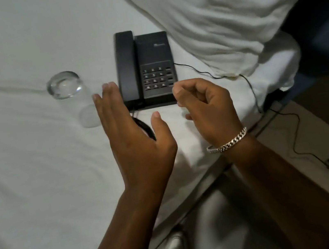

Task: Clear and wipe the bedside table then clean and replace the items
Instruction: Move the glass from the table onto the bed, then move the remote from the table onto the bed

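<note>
A black desk telephone (150, 68) lies on the white bed sheet (24, 157), its handset in the cradle on the left side. A clear drinking glass (67, 90) lies on its side on the sheet, left of the phone. My left hand (137, 137) hovers flat just in front of the phone and beside the glass, fingers straight and apart, holding nothing. My right hand (205, 105), with a silver chain bracelet on the wrist, hovers at the phone's near right corner, its fingers loosely curled and empty. The bedside table is out of view.
A thin black phone cord (250, 89) runs from the phone over the bed's right edge down to the pale floor (313, 144). A rumpled white pillow (216, 8) lies behind the phone. The coiled handset cord (144, 127) shows under my left hand.
</note>
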Available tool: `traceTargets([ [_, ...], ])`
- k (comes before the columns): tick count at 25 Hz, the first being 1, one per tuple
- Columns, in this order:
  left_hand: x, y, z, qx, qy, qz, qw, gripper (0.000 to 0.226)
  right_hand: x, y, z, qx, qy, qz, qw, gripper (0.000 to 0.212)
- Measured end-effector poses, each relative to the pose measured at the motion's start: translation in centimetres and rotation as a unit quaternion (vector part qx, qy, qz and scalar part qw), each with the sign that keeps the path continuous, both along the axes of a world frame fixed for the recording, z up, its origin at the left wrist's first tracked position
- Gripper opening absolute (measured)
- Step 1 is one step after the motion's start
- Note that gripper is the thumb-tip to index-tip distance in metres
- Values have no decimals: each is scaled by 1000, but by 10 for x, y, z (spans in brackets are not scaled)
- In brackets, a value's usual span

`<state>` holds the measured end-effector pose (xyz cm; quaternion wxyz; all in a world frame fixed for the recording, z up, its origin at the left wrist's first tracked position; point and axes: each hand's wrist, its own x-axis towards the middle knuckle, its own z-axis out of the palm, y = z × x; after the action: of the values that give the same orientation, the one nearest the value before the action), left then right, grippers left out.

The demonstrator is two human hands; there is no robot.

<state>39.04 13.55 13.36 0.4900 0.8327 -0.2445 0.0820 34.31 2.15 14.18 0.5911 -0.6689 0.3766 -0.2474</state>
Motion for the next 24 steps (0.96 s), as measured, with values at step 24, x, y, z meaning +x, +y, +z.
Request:
traceTargets([
  [24, -537, -148, -170, 239, 151, -534, 797, 70, -603, -60, -177, 77, 337, -451, 823, 25],
])
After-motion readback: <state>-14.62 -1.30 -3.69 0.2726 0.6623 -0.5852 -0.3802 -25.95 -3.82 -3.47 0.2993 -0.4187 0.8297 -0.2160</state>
